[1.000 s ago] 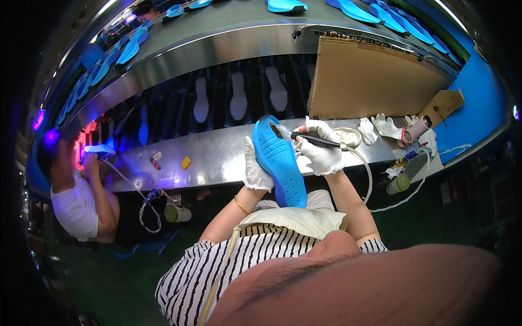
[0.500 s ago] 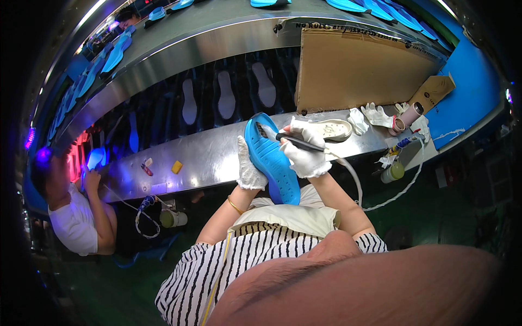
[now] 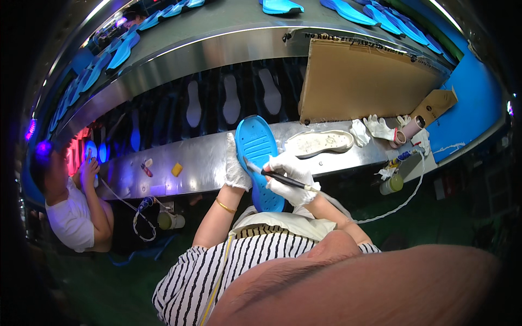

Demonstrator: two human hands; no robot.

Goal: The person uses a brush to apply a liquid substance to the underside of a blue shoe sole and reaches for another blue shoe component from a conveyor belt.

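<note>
The left hand (image 3: 237, 169), in a white glove, is closed around the edge of a blue shoe sole (image 3: 260, 163), holding it up on end with the ridged tread side facing the person. The sole leans slightly, its rounded end above the hand and its other end down near the person's lap. The right hand (image 3: 291, 176), also gloved in white, is just to the right of the sole and is clamped on a thin dark brush (image 3: 274, 176); the brush lies nearly level, its tip touching the tread just left of that hand's fingers. A white hose (image 3: 405, 196) trails away to the right of the right hand. Just beyond the right hand, on the steel bench ledge (image 3: 185, 165), lies a pale off-white sole (image 3: 318, 143). Further right on the ledge lie spare white gloves (image 3: 380, 127) beside a pink roll (image 3: 408, 130). Beyond them a sheet of cardboard (image 3: 364, 81) stands upright. Well to the left of the left hand, a co-worker (image 3: 70, 201) in a white shirt sits at the same bench under purple light.
</note>
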